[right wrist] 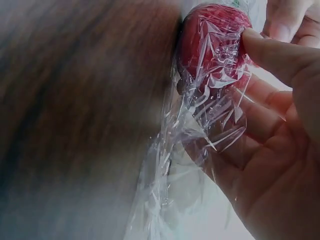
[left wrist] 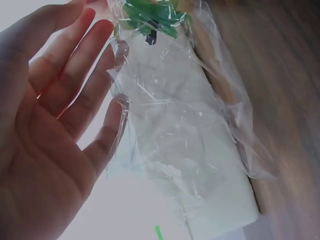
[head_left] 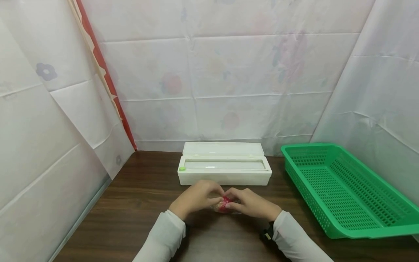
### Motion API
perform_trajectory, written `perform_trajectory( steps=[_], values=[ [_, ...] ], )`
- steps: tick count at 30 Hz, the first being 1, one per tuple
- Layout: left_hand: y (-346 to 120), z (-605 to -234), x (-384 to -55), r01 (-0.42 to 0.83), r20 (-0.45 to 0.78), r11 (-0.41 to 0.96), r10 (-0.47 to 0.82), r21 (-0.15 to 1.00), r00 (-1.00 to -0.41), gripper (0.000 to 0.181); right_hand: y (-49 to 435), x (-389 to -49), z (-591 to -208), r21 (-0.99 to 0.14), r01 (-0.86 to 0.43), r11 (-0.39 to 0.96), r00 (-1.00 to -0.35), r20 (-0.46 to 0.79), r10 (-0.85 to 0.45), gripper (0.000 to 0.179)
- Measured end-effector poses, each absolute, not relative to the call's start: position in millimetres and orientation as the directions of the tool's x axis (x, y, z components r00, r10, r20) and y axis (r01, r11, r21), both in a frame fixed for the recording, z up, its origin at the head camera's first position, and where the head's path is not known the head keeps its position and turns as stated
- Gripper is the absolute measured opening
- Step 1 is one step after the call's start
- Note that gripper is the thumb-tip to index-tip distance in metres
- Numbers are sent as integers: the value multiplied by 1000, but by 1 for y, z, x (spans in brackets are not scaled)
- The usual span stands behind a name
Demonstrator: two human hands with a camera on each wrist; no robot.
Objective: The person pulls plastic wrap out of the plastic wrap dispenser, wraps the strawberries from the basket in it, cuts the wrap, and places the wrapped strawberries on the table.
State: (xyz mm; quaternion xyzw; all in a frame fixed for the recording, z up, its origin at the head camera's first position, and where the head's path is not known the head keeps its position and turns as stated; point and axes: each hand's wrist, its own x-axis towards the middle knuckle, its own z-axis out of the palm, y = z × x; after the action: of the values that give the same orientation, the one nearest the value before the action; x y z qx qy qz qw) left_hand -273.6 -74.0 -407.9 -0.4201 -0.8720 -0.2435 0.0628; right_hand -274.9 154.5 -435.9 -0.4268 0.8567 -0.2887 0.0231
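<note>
A round red fruit-like thing [right wrist: 212,45], wrapped in clear cling film [right wrist: 200,115], lies between both hands just above the table. Green leaf-like parts [left wrist: 155,17] with a short dark stem show through the film in the left wrist view. With thumb and fingers my right hand [head_left: 253,203] holds the wrapped red thing, its thumb pressing on the side. My left hand [head_left: 198,198] pinches at the film from the other side; its fingertips are partly hidden. A loose tail of film hangs off the bundle.
Behind the hands stands a long white cling film box [head_left: 226,178], lid raised, with a light green slider [head_left: 182,168] at its left end. A green perforated basket [head_left: 309,193] stands on the right of the dark wooden table [head_left: 131,203]. Patterned white sheets [head_left: 229,72] enclose the table.
</note>
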Motion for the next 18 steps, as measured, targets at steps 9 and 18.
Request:
perform_trajectory(
  steps=[9,18],
  values=[
    [-75,-410,-273,754,287,544,705,369,-649,14,155,-276,-436,-557,-682,474,-651,166,-741,30],
    [-78,-412,-275,715,249,546,690,437,-680,21,155,-277,-435,-554,-643,529,-697,135,-704,37]
  ],
)
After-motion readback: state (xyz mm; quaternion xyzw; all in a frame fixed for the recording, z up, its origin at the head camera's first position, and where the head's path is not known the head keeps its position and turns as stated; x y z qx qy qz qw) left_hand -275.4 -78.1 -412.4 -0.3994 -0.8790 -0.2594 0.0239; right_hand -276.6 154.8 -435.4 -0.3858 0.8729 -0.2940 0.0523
